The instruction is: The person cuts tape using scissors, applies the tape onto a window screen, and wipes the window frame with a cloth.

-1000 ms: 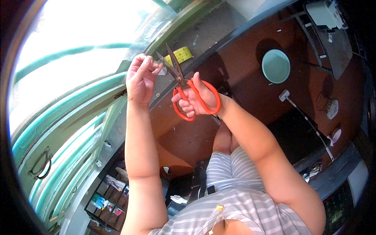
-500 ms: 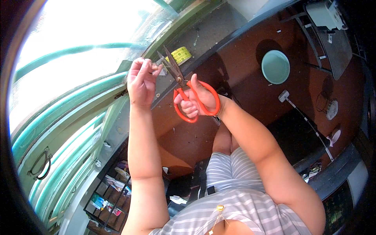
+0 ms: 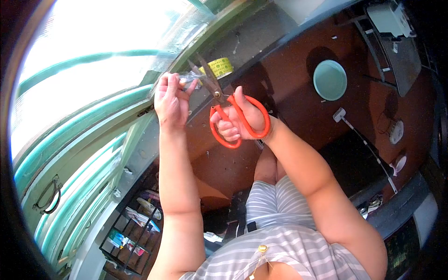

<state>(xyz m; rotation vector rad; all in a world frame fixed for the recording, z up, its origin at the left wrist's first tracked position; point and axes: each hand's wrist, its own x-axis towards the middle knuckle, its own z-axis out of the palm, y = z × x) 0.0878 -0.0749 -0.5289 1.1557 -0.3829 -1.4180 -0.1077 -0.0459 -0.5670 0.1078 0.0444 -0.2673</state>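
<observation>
Fingers of the left hand [image 3: 171, 106] pinch clear plastic film [image 3: 192, 78]; right hand [image 3: 252, 114] grips red-handled metal scissors [image 3: 217, 94], blades parted: best keep film taut, fingertips clear.

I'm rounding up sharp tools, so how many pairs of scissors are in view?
1. The right hand holds the red-handled scissors, blades apart, near the left hand and the yellow roll. Others could be hidden in the black rack.
</observation>
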